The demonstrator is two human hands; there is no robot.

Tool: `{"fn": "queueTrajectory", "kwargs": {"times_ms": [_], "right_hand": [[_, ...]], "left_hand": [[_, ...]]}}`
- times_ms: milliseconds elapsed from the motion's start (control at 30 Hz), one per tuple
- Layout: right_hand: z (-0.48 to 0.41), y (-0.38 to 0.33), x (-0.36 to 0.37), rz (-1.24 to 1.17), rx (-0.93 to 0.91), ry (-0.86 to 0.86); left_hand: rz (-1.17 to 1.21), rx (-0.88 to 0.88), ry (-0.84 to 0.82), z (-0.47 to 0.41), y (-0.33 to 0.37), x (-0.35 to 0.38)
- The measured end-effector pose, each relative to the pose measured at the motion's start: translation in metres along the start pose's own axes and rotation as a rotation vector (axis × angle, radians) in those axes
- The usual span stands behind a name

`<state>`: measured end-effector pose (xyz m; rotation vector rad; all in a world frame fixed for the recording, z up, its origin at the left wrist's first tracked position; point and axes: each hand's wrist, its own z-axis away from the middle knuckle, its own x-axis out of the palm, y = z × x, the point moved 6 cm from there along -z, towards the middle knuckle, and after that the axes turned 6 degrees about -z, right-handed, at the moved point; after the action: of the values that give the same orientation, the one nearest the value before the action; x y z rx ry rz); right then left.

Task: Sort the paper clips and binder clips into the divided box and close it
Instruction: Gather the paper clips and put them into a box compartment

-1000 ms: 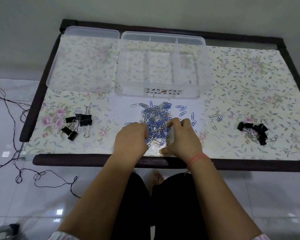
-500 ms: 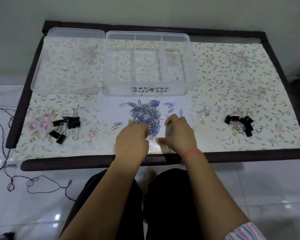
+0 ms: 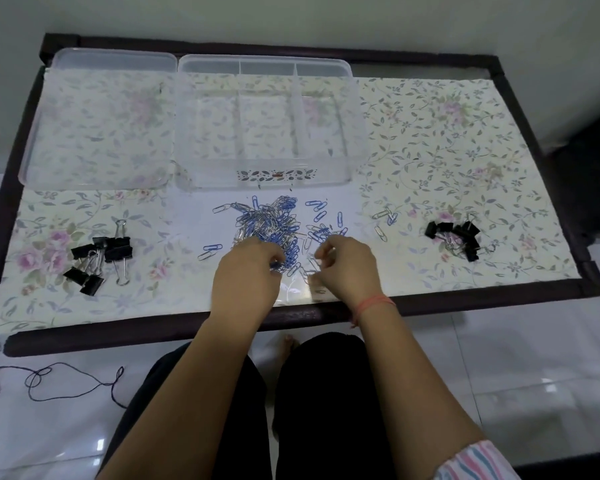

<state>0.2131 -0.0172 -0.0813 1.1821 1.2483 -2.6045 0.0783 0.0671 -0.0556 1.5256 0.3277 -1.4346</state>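
My left hand (image 3: 245,275) and my right hand (image 3: 347,268) are both over the near edge of the pile of paper clips (image 3: 274,230), which lies in the middle of the desk (image 3: 465,150). The fingers of my left hand are curled down into the blue clips at the near side of the pile; they seem to pinch some clips, but I cannot tell it surely. The fingers of my right hand are bent over a few silver clips just beside the pile, and if they grasp one I cannot tell. The divided box (image 3: 269,126) stands open behind the pile, and its lid (image 3: 97,123) lies just left of it. One group of black binder clips (image 3: 99,259) is well to the left of my hands, another group of binder clips (image 3: 456,237) well to the right.
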Motion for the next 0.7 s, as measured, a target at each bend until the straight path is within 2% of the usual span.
{"fn": "queueTrajectory", "kwargs": {"times_ms": [100,200,267,333,433,500,633,700], "right_hand": [[0.0,-0.001,0.001,-0.173,-0.013,0.068],[0.0,0.016,-0.029,-0.201,-0.012,0.335],[0.0,0.035,-0.047,-0.155,0.082,0.456],[-0.003,0.043,-0.046,-0.16,0.159,0.469],[-0.01,0.025,-0.023,-0.116,0.067,0.334],[-0.012,0.015,-0.016,-0.187,0.02,0.291],[-0.014,0.037,-0.052,-0.182,0.098,0.609],[-0.018,0.046,-0.061,-0.129,0.156,0.649]], "left_hand": [[-0.004,-0.001,0.009,-0.002,-0.003,0.0],[0.025,-0.004,0.039,-0.005,-0.001,0.0],[0.059,0.011,0.072,-0.009,0.005,0.0],[0.076,0.049,0.086,-0.013,0.015,0.004],[0.093,0.092,0.08,-0.018,0.03,0.012],[0.089,0.106,0.103,-0.021,0.037,0.014],[0.102,0.109,0.159,-0.026,0.04,0.013],[0.131,0.1,0.18,-0.028,0.039,0.011]]}}
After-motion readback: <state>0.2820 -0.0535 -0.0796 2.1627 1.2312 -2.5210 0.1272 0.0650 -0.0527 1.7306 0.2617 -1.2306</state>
